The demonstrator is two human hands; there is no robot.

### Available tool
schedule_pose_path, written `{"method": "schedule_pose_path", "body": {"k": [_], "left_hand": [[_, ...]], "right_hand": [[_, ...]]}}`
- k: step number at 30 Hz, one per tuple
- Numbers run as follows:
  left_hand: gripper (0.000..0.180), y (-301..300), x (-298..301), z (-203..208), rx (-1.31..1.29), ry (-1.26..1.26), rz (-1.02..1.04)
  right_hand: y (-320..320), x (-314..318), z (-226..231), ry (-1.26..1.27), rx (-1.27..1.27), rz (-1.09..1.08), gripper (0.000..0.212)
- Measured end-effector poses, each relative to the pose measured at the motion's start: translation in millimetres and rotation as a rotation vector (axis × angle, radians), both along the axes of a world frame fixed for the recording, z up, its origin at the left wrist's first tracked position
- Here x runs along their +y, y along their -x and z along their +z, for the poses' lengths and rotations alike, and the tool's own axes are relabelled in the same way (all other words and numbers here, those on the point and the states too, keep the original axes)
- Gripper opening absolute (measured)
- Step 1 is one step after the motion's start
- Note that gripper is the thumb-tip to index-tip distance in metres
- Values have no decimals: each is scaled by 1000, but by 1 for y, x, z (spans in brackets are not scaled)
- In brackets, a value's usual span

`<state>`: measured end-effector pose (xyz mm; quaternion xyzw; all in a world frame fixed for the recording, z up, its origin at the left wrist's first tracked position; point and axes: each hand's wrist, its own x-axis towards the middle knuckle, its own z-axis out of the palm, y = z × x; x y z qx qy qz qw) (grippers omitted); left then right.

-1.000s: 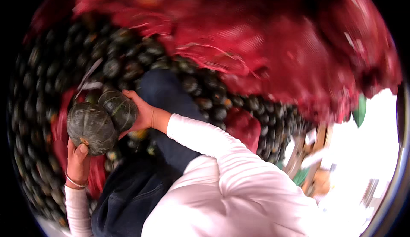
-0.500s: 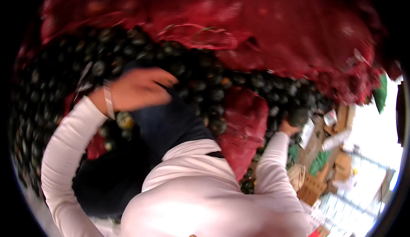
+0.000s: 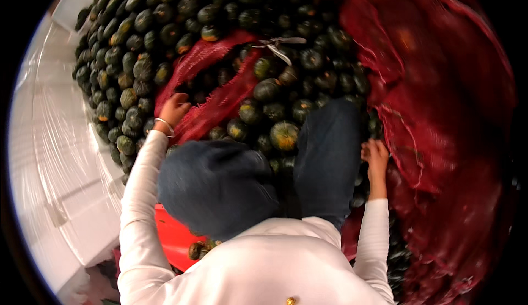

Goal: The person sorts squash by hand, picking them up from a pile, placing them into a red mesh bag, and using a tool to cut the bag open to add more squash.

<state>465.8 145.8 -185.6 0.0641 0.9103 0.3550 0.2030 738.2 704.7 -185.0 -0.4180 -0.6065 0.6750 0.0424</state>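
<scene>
A red mesh sack lies with its mouth spread among small dark green squashes, and several squashes show inside it. My left hand, with a light bracelet at the wrist, is closed on the near left edge of the sack. Off to the right, my right hand hangs beside my knee, close to the big filled red sacks. Its fingers are loosely bent and a little apart, with no squash seen in them. A pale, thin strip or tool lies past the open sack; its kind is unclear.
The squash heap spreads ahead and left, up to white boxes in clear wrap. Full red mesh sacks pile up on the right. A bright red container and a few squashes sit by my left leg.
My view has swung left. The left hand has gone from mid-air to the sack's edge. My right hand, earlier at a dark squash by the cluttered floor, has come back without it.
</scene>
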Motion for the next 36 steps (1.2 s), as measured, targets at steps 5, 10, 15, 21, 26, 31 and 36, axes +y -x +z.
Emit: {"method": "schedule_pose_path", "body": {"k": [5, 10, 15, 21, 26, 31, 36], "left_hand": [[48, -43, 7, -62, 147, 292, -35], [54, -16, -30, -70, 553, 490, 200], [53, 26, -65, -74, 470, 709, 273], [15, 55, -85, -101, 400, 460, 550], [24, 78, -78, -83, 97, 528, 455], [33, 84, -106, -63, 121, 417, 402], [27, 25, -71, -37, 150, 386, 400]], "right_hand": [[204, -133, 31, -709, 272, 899, 14], [314, -277, -12, -1129, 513, 1330, 23], [401, -381, -76, -1682, 840, 1155, 25], [449, -415, -100, -1632, 780, 1334, 9], [477, -420, -88, -1334, 453, 1422, 10], [489, -429, -65, -1250, 310, 1560, 19], [425, -377, -51, -1132, 408, 1528, 12]]}}
